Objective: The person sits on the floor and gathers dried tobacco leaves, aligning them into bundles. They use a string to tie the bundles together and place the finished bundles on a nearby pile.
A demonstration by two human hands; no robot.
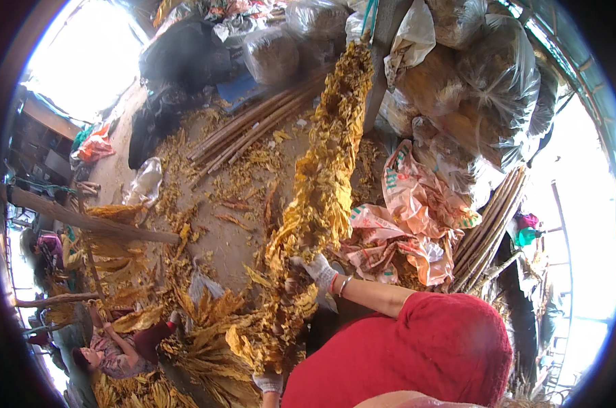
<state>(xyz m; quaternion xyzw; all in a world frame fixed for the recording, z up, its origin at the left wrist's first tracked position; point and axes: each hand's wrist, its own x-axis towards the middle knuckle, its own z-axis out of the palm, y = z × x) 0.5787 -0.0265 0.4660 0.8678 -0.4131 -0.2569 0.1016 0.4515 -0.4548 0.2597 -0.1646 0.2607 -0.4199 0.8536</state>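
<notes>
Lengthwise, a strand [328, 160] of yellow-brown leaves stretches from a blue-green cord [369, 15] down to the two gloved hands. At its lower part, the right hand [320, 273] touches the leaves; the left hand [268, 382] is at the near end, and how far either is closed I cannot tell. Poles [253, 132] lie left of the strand, a pink sack [420, 217] right; another person [128, 353] sits among leaves at lower left.
</notes>
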